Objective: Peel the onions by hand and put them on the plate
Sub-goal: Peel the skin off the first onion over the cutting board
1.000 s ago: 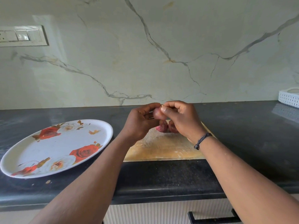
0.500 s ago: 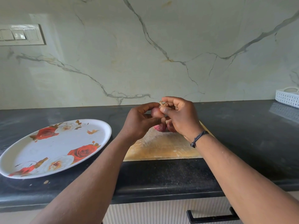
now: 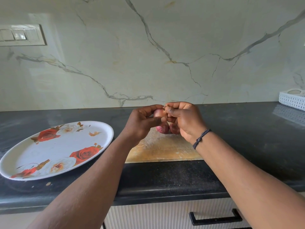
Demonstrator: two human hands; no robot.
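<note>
Both hands up over the far end of the cutting board (image 3: 161, 151), working one small pinkish onion (image 3: 158, 113). Left hand (image 3: 142, 123) grips it w/ curled fingers, thumb across the near side; most of the onion is hidden behind those fingers, only a pale patch shows. Right hand (image 3: 184, 119) has thumb & forefinger pinched at the onion's top on a bit of dry skin, too small to make out clearly. Black cord bracelet (image 3: 200, 138) on the right wrist.

Two more onions (image 3: 165, 128) lie on the board under the hands, partly covered, can't tell if peeled. Floral plate (image 3: 54, 149) sits on the dark table (image 3: 165, 176) to the left, apart from the board, nothing on it. White perforated basket (image 3: 293, 100) far right, cut off by the edge. Switch panel (image 3: 22, 34) on the marble wall, left side cropped. Drawer handle (image 3: 216, 218) at bottom.
</note>
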